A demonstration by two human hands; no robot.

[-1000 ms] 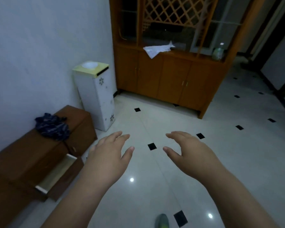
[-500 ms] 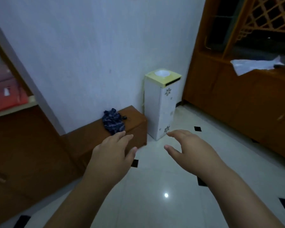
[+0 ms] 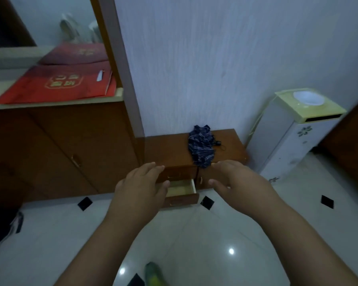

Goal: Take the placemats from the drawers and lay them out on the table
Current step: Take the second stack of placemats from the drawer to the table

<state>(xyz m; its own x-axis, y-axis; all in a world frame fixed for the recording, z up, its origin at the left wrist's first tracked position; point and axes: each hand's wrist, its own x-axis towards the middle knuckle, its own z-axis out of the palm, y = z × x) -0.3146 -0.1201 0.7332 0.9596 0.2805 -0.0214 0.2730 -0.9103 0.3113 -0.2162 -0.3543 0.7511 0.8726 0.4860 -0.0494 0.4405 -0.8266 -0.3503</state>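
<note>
A low brown wooden chest (image 3: 170,147) stands against the white wall. Its lower drawer (image 3: 182,194) is pulled out, and the part of its pale inside that shows holds nothing I can see. No placemat is visible. My left hand (image 3: 140,190) hovers in front of the drawer's left side, fingers spread, holding nothing. My right hand (image 3: 239,182) hovers at the drawer's right side, also spread and holding nothing. Both hands are in the air, apart from the chest.
A dark blue striped folded umbrella (image 3: 201,146) lies on the chest. A white and yellow stand (image 3: 293,133) is at the right. A brown cabinet (image 3: 60,151) at the left carries red folders (image 3: 60,83). The floor is glossy white tile.
My view has swung left and towards the chest, so the pulled-out drawer now sits straight ahead between my hands. Both hands keep the same spread pose.
</note>
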